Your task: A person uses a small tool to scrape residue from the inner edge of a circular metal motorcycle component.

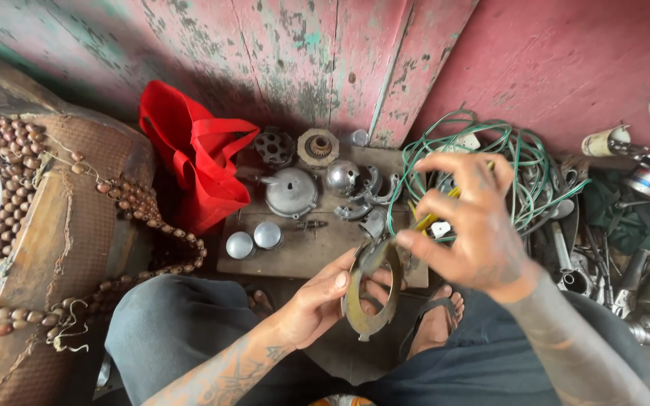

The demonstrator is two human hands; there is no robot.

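Observation:
My left hand (323, 295) grips a flat, dark metal ring plate (370, 292) with small tabs on its rim, held upright over my knees. My right hand (466, 225) is closed on a yellow-handled tool (429, 219), its tip resting at the plate's upper edge. Behind my hands a wooden board (317, 244) carries metal engine parts: a domed silver cover (291, 192), a shiny round housing (342, 177), two small silver caps (254, 240), and two toothed round parts (319, 146) near the wall.
A red cloth bag (197, 162) leans against the red wall at the left. Strings of brown beads (9, 180) drape over a woven seat. A green wire coil (524, 162) and several loose tools (626, 278) lie at the right. My sandalled foot (436, 319) rests below.

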